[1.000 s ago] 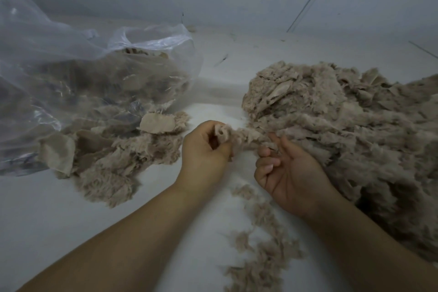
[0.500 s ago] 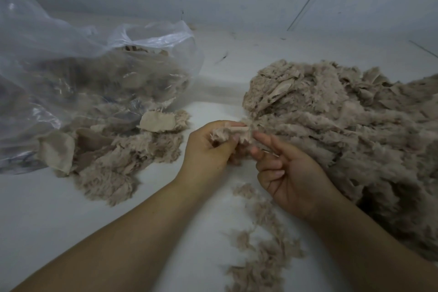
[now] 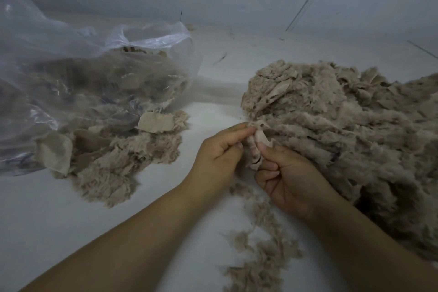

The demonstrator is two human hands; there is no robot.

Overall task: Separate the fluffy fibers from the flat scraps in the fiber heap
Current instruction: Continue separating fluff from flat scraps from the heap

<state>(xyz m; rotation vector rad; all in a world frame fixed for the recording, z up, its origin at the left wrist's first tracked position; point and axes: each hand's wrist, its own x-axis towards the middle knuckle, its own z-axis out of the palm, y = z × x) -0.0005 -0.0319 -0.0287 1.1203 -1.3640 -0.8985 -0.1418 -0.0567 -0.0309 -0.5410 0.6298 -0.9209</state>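
Since a second earlier the right hand (image 3: 288, 179) had turned from an open, palm-up reach under the heap's edge to a closed pinch, and the left hand (image 3: 219, 153) had drawn in beside it. Both hands gripped one small piece (image 3: 257, 147) of fluff with a pale flat scrap showing at its top, the left pinching its upper end, the right thumb and fingers clamped just below.

The piece ran roughly upright between the two hands, its upper end touching the near-left edge of the big fiber heap (image 3: 343, 125) on the right of the white surface (image 3: 71, 220). Either hand was equally near; pulling apart would probably have to run along that axis.

A sorted pile (image 3: 113, 163) with flat scraps lay well to the left at the mouth of a clear plastic bag (image 3: 71, 73), and loose tufts (image 3: 260, 244) trailed toward the near edge. The bag's contents were blurred by the plastic, the heap was cut off at the right, and where fluff ended and scrap began inside the grip could not be made out.
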